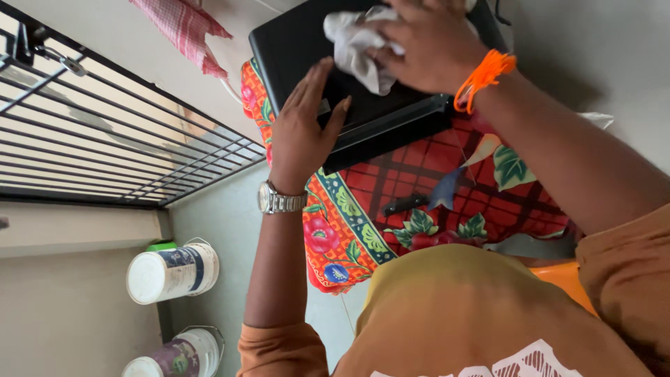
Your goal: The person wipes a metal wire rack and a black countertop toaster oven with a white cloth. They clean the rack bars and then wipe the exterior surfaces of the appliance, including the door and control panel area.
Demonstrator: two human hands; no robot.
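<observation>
Left hand [301, 132] flat, fingers spread on black laptop [307, 49] near edge; right hand [426, 45] just beyond, clamped on white cloth [356, 49] atop lid.

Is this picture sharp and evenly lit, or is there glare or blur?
Head view: soft, even daylight, no strong glare; left hand, laptop and cloth are sharp; the shirt up close looks softer; faint bar shadows fall behind the grille.

Closed black laptop [307, 42] lies flat on a red floral-patterned tablecloth [419, 181]. Crumpled white cloth [356, 45] is pressed against its lid, near one edge.
</observation>
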